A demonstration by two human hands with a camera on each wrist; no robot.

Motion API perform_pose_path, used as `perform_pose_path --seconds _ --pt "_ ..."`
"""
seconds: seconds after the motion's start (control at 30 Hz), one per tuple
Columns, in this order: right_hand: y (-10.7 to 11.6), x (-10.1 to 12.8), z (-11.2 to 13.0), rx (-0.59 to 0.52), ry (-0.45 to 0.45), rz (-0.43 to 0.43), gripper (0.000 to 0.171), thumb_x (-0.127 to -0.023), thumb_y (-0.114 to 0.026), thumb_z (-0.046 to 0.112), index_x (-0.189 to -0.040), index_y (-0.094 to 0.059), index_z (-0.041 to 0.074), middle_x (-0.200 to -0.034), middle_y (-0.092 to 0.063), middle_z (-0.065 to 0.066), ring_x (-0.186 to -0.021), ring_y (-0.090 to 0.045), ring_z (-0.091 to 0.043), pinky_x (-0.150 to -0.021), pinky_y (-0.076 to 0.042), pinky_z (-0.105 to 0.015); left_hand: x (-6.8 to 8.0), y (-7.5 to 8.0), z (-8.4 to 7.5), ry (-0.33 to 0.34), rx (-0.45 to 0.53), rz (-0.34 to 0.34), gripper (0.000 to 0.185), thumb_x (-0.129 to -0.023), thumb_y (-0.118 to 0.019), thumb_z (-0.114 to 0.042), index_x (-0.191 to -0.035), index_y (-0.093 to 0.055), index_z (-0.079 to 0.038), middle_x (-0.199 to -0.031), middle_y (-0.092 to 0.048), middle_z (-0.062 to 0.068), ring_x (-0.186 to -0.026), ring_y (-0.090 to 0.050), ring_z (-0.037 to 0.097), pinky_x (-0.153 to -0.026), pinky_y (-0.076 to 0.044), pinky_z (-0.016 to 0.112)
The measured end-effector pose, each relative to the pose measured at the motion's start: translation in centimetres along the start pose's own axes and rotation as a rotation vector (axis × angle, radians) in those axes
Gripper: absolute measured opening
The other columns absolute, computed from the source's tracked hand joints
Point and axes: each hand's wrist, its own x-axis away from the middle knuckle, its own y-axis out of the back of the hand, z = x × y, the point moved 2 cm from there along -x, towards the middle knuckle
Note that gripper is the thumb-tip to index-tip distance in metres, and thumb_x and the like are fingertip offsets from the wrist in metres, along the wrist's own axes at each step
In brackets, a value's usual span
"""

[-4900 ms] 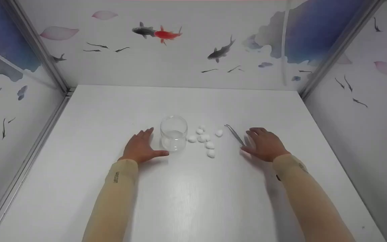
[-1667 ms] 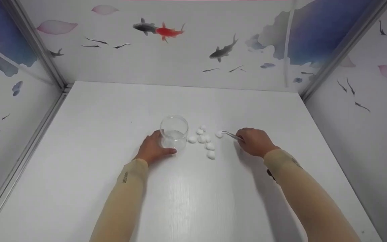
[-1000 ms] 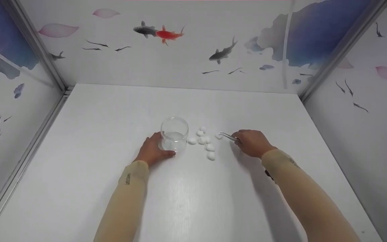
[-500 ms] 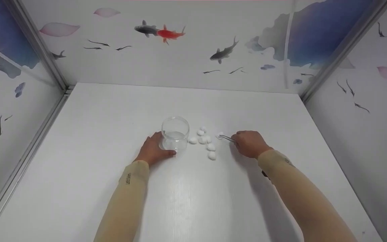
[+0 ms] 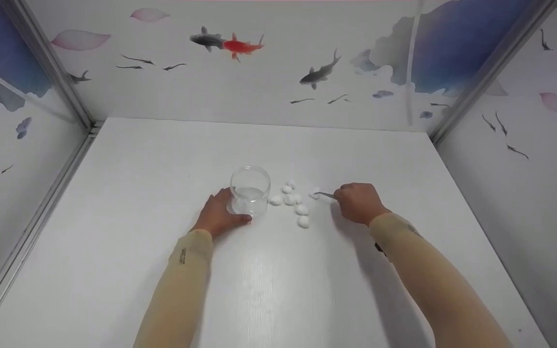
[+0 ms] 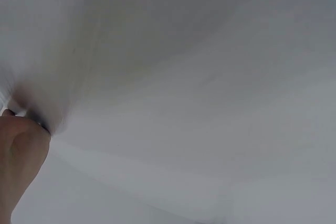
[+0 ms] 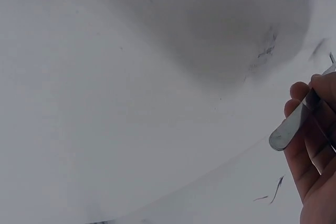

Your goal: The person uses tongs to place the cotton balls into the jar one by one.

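Observation:
In the head view, a clear round jar stands upright on the white table. My left hand holds its near left side, the thumb in front and the fingers round behind. My right hand grips metal tweezers whose bent tips point left. Those tips are right at a white cotton ball, which lies a little apart from several others between the jar and the tweezers. In the right wrist view, the rounded end of the tweezers sticks out of the curled fingers. The left wrist view shows only part of the left hand.
The white table is bounded by a back wall and side walls printed with fish and petals. Two cotton balls lie nearer the front than the rest of the group.
My left hand, at first spread beside the jar, now holds it. My right hand has picked the tweezers up from the table and moved left, bringing the tips to the separate cotton ball.

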Motion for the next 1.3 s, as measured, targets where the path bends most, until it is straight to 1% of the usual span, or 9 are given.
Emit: perform_pose_path --seconds 0.17,0.3,0.4,0.6,0.73,0.9,1.03,1.17,1.3 --pt "0.5 0.1 -0.3 -0.013 -0.011 -0.019 0.016 -0.088 -0.064 0.001 -0.09 -0.079 0.008 -0.079 -0.071 -0.006 -0.067 -0.068 -0.024 -0.057 -0.059 -0.042 0.0 -0.1 0.0 0.005 0.011 0.005 0.108 -0.07 -0.088 -0.051 -0.156 -0.033 -0.016 -0.162 -0.027 0.009 -0.15 -0.008 0.038 -0.122 -0.009 0.051" --pt "1.0 0.0 -0.4 -0.027 0.006 -0.052 0.018 -0.088 -0.063 0.0 -0.089 -0.079 0.008 -0.079 -0.072 -0.006 -0.067 -0.068 -0.024 -0.055 -0.059 -0.042 0.0 -0.1 0.1 -0.008 0.006 -0.001 0.107 -0.07 -0.088 -0.051 -0.156 -0.033 -0.016 -0.161 -0.029 0.008 -0.15 -0.011 0.036 -0.122 -0.008 0.048" --pt "1.2 -0.3 -0.2 -0.048 0.024 -0.075 0.017 -0.087 -0.064 0.0 -0.089 -0.079 0.008 -0.079 -0.072 -0.006 -0.067 -0.069 -0.024 -0.055 -0.059 -0.042 0.2 0.0 0.2 -0.002 0.01 -0.005 0.107 -0.071 -0.088 -0.05 -0.156 -0.033 -0.016 -0.161 -0.029 0.008 -0.15 -0.011 0.035 -0.122 -0.008 0.049" --pt "2.4 -1.3 0.6 -0.059 0.031 -0.079 0.016 -0.089 -0.065 0.003 -0.093 -0.079 0.009 -0.081 -0.073 -0.005 -0.07 -0.07 -0.023 -0.061 -0.061 -0.04 0.4 0.2 0.0 0.012 0.012 -0.015 0.105 -0.071 -0.088 -0.048 -0.156 -0.034 -0.017 -0.16 -0.032 0.006 -0.15 -0.012 0.035 -0.122 -0.01 0.05" --pt "3.8 -2.3 1.5 -0.05 0.046 -0.088 0.015 -0.09 -0.065 0.004 -0.095 -0.079 0.009 -0.081 -0.073 -0.005 -0.07 -0.07 -0.022 -0.061 -0.061 -0.04 0.3 0.1 -0.3 0.003 0.003 -0.013 0.104 -0.071 -0.088 -0.047 -0.155 -0.035 -0.017 -0.16 -0.032 0.006 -0.15 -0.015 0.032 -0.123 -0.008 0.046" --pt "5.7 -3.7 2.8 -0.042 0.098 -0.114 0.015 -0.091 -0.065 0.005 -0.096 -0.079 0.009 -0.082 -0.073 -0.005 -0.07 -0.069 -0.022 -0.058 -0.06 -0.039 0.3 -0.1 -0.4 -0.008 -0.012 -0.01 0.103 -0.072 -0.088 -0.046 -0.155 -0.035 -0.016 -0.16 -0.033 0.008 -0.149 -0.018 0.03 -0.123 -0.005 0.043" --pt "7.0 -5.1 4.0 -0.043 0.163 -0.176 0.014 -0.09 -0.065 0.004 -0.094 -0.079 0.009 -0.079 -0.071 -0.004 -0.067 -0.068 -0.021 -0.054 -0.059 -0.039 0.2 -0.2 -0.3 0.012 -0.016 -0.001 0.104 -0.073 -0.087 -0.048 -0.156 -0.033 -0.018 -0.161 -0.03 0.007 -0.15 -0.014 0.031 -0.123 -0.006 0.045" --pt "7.8 -6.4 5.4 -0.044 0.23 -0.233 0.015 -0.089 -0.065 0.003 -0.091 -0.078 0.01 -0.075 -0.069 -0.003 -0.064 -0.066 -0.02 -0.049 -0.056 -0.038 0.1 -0.2 -0.2 0.031 -0.018 0.004 0.106 -0.072 -0.087 -0.051 -0.157 -0.032 -0.02 -0.162 -0.026 0.007 -0.15 -0.01 0.033 -0.122 -0.008 0.047" --pt "7.9 -7.4 7.2 -0.038 0.256 -0.213 0.015 -0.09 -0.064 0.004 -0.091 -0.078 0.01 -0.074 -0.069 -0.002 -0.062 -0.064 -0.018 -0.048 -0.054 -0.035 0.1 -0.1 -0.2 0.016 -0.025 -0.006 0.104 -0.072 -0.087 -0.05 -0.156 -0.034 -0.02 -0.161 -0.03 0.005 -0.15 -0.013 0.031 -0.123 -0.008 0.046"
